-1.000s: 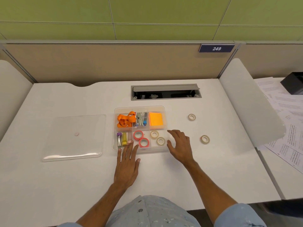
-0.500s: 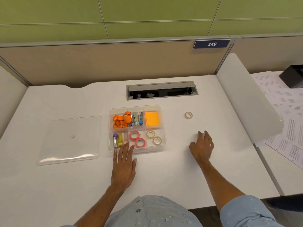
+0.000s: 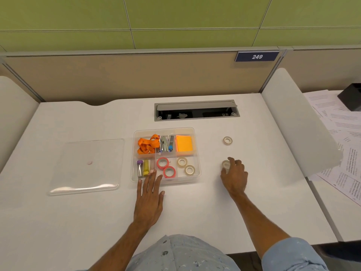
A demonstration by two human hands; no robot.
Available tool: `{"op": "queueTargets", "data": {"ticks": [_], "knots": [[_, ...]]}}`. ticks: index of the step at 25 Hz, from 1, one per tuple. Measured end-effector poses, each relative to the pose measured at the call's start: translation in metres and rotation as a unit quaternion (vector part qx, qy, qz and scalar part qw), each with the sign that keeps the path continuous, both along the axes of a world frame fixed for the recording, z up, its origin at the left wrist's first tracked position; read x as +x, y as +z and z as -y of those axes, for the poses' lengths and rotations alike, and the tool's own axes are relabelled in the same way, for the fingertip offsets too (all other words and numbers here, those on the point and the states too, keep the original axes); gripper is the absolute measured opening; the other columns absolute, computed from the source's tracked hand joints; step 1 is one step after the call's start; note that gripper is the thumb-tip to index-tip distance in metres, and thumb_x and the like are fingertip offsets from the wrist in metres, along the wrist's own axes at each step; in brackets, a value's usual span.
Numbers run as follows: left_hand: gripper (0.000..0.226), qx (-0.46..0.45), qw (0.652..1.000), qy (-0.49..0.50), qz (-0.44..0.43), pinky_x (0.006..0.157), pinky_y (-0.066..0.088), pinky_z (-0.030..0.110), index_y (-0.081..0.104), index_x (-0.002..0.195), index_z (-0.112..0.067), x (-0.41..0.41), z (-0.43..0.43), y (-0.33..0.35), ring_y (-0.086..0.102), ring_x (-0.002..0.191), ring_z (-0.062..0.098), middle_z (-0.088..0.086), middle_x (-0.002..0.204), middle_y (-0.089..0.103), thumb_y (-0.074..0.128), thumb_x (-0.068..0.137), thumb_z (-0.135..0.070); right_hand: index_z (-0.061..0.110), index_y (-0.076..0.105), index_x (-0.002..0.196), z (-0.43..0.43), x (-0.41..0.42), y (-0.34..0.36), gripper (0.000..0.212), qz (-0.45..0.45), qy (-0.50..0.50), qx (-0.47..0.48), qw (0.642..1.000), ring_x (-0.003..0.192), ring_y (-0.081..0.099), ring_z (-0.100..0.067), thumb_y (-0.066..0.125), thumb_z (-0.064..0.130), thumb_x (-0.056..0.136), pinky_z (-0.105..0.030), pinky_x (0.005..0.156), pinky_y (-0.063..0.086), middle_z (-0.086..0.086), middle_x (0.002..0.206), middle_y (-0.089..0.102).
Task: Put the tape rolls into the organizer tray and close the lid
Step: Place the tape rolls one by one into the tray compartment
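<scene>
Fingers of the right hand [image 3: 234, 177] curl around a small clear tape roll [image 3: 226, 165] on the white desk [image 3: 195, 212], to the right of the clear plastic organizer tray [image 3: 197, 174]; whether the roll is lifted off the surface cannot be told. A second clear tape roll [image 3: 227, 140] lies farther back on the desk, apart from the hand. The left hand [image 3: 149, 198] lies flat and open, gripping nothing, its fingertips over the tray's near left edge. In the tray's near compartments sit two red-rimmed tape rolls [image 3: 165, 167] in the middle and two beige tape rolls [image 3: 186, 166] on the right, with a yellow tube [image 3: 146, 168] on the left. The far compartments hold an orange lanyard [image 3: 148, 146], a metal stapler [image 3: 164, 143] and an orange sticky-note pad [image 3: 184, 145]. The transparent flat lid [image 3: 86, 167] rests on the desk to the left of the tray, off it.
</scene>
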State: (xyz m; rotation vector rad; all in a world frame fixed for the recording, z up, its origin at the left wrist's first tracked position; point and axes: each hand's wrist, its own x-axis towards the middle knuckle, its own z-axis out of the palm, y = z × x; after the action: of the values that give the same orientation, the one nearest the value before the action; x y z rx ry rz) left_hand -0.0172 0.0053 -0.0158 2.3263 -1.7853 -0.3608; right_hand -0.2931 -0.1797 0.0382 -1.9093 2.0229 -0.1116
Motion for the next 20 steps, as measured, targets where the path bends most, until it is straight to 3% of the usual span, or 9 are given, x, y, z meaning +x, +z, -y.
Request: {"op": "queueTargets", "data": {"ticks": [5,9,15,20], "knots": [[0.067,-0.003,1.000,-0.009,0.000,0.134,0.021,0.062,0.030,0.166,-0.021,0.003,-0.002,0.000,0.021,0.165,0.030,0.008,0.177,0.026,0.023,0.106,-0.050,0.019,0.058,0.149,-0.011,0.032,0.013,0.051,0.063,0.138,-0.108,0.983,0.128,0.063,-0.022,0.065,0.037,0.102,-0.038,0.104,0.049,0.001,0.141,0.065],[0.066,-0.014,1.000,-0.019,-0.008,0.131,0.027,0.064,0.036,0.164,-0.020,0.005,-0.003,0.000,0.029,0.162,0.032,0.010,0.174,0.033,0.025,0.106,-0.050,0.023,0.053,0.155,-0.015,0.062,0.018,0.055,0.044,0.244,-0.092,0.964,0.133,0.059,-0.017,0.058,0.047,0.106,-0.035,0.111,0.046,0.005,0.148,0.061],[0.067,-0.014,0.999,-0.036,-0.007,0.132,0.025,0.063,0.031,0.166,-0.023,0.012,-0.004,0.000,0.025,0.164,0.030,0.007,0.176,0.028,0.023,0.106,-0.052,0.025,0.045,0.160,-0.016,0.087,0.018,0.053,0.022,0.243,-0.066,0.968,0.154,0.044,-0.014,0.052,0.037,0.109,-0.036,0.129,0.032,0.008,0.167,0.046],[0.065,-0.019,0.999,-0.034,-0.008,0.133,0.025,0.062,0.029,0.167,-0.023,0.013,-0.005,-0.003,0.023,0.164,0.029,0.006,0.177,0.026,0.025,0.107,-0.050,0.025,0.050,0.157,-0.012,0.079,0.018,0.049,0.019,0.221,-0.067,0.973,0.152,0.046,-0.013,0.052,0.022,0.108,-0.036,0.126,0.035,0.009,0.164,0.049]]}}
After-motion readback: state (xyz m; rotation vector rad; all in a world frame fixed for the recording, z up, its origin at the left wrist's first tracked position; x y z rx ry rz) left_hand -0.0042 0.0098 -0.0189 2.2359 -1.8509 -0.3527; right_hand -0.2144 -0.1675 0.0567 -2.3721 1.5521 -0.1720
